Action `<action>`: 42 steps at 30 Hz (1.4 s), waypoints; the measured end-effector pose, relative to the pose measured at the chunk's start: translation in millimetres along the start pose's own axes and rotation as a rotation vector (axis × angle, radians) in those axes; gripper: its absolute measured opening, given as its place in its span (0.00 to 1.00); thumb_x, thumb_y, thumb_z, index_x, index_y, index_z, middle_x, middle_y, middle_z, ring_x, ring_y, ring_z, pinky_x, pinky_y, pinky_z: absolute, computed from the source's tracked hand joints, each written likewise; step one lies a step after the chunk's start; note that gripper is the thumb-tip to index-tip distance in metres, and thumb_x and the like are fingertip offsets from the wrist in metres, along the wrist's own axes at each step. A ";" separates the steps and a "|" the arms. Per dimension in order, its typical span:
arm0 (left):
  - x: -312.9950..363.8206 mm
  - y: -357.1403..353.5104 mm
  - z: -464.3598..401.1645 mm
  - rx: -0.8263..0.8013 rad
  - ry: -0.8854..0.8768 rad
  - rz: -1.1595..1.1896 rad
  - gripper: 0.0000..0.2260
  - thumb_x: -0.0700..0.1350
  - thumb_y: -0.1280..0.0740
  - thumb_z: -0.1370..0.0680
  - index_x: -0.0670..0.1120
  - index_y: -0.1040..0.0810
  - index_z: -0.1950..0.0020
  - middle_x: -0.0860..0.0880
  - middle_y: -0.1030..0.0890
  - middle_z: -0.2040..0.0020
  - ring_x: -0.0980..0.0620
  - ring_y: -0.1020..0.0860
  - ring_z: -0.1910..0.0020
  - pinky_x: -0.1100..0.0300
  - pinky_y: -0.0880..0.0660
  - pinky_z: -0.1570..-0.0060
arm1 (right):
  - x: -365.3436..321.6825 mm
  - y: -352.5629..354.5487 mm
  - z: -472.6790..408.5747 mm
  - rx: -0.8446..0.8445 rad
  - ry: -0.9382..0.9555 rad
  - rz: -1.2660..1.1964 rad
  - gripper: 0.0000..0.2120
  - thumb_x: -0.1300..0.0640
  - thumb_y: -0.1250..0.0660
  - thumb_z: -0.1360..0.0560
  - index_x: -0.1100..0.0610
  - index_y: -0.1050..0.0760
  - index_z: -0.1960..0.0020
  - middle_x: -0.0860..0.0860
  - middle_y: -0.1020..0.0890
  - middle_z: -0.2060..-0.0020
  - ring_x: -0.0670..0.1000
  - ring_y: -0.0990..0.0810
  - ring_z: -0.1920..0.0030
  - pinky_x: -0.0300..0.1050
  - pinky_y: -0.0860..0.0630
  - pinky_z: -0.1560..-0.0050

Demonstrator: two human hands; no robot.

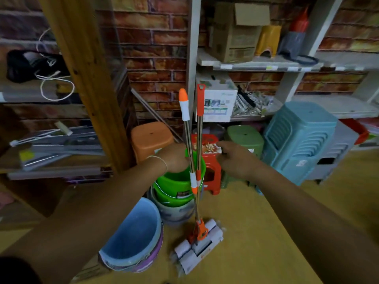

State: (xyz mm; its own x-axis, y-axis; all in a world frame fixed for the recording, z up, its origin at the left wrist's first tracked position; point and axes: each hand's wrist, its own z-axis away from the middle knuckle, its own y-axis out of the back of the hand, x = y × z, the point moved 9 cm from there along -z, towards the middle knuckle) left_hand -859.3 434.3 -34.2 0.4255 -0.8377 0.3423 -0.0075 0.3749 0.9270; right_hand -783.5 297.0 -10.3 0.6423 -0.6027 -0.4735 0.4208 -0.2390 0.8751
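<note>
Standing near upright at frame centre, two mops [194, 181] are recorded side by side, their metal shafts close together and converging toward the bottom. Orange and white grips are seen at the tops, at upper centre of the frame. The mop heads [199, 244] are set on the floor [256, 232] at lower centre, wrapped in white packaging.

The left hand [174, 158] is noted at mid-height of the shafts, left of centre, with its fingers curled round the mops. Whether both shafts are enclosed cannot be told, as the fingertips are hidden. A thin band [162, 160] is worn on that wrist.

The right hand [235, 160] is held just right of the shafts, loosely spread, with its fingers extended toward them. No contact is seen; a small gap is left between fingertips and the nearer shaft.

Behind the shafts, stacked green buckets [176, 187] are noted, touching or just beside the mops. A blue bucket [133, 232], nested in others, is tilted at lower left. An orange stool [150, 138], a red stool [213, 175] and a green stool [245, 138] are lined up behind, at centre. Stacked teal stools [297, 140] are seen at right. A wooden post [86, 78] is seen running up the left side of the frame. A carton [235, 31] is placed on the shelf [256, 65] at upper right.
</note>
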 end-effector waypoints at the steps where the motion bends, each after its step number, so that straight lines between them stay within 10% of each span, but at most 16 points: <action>1: -5.4 -0.5 -13.4 -0.012 0.002 0.007 0.16 0.48 0.39 0.18 0.40 0.28 0.34 0.39 0.24 0.36 0.41 0.25 0.40 0.57 0.30 0.48 | 0.9 -1.9 -14.0 -0.004 -0.004 -0.007 0.21 0.56 0.40 0.19 0.56 0.33 0.27 0.57 0.28 0.29 0.58 0.28 0.31 0.43 0.32 0.36; 5: -29.5 5.0 -68.4 -0.029 0.019 0.058 0.08 0.48 0.39 0.18 0.44 0.29 0.47 0.40 0.22 0.42 0.42 0.25 0.48 0.58 0.33 0.55 | 0.4 -6.4 -67.1 -0.017 -0.006 -0.027 0.20 0.57 0.40 0.19 0.54 0.33 0.27 0.56 0.26 0.31 0.57 0.25 0.34 0.41 0.31 0.40; 15: -74.6 -29.6 -169.4 0.038 0.146 0.359 0.17 0.45 0.38 0.18 0.39 0.30 0.32 0.38 0.25 0.34 0.39 0.26 0.36 0.55 0.29 0.44 | -8.8 -23.2 -152.5 -0.048 0.017 -0.106 0.20 0.55 0.39 0.20 0.54 0.30 0.28 0.55 0.26 0.31 0.56 0.27 0.32 0.50 0.30 0.32; 32: -37.8 -100.4 -164.1 0.253 0.175 0.692 0.11 0.50 0.38 0.21 0.43 0.24 0.46 0.43 0.18 0.53 0.45 0.20 0.52 0.51 0.26 0.53 | 34.9 -25.1 -176.7 0.031 0.126 -0.400 0.17 0.49 0.33 0.24 0.55 0.25 0.38 0.52 0.19 0.46 0.53 0.20 0.44 0.53 0.24 0.42; 42: 24.7 -136.0 -132.5 0.393 0.236 0.726 0.17 0.52 0.42 0.25 0.40 0.25 0.47 0.44 0.20 0.56 0.42 0.22 0.58 0.50 0.24 0.55 | 85.8 -30.4 -152.6 0.009 0.394 -0.615 0.12 0.56 0.36 0.20 0.55 0.28 0.38 0.46 0.20 0.52 0.38 0.22 0.54 0.28 0.31 0.57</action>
State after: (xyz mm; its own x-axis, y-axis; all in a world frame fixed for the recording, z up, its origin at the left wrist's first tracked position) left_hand -727.8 415.2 -172.1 0.3712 -0.3228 0.8706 -0.6449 0.5849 0.4918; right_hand -643.5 368.7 -92.7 0.4752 -0.0394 -0.8790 0.7755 -0.4533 0.4395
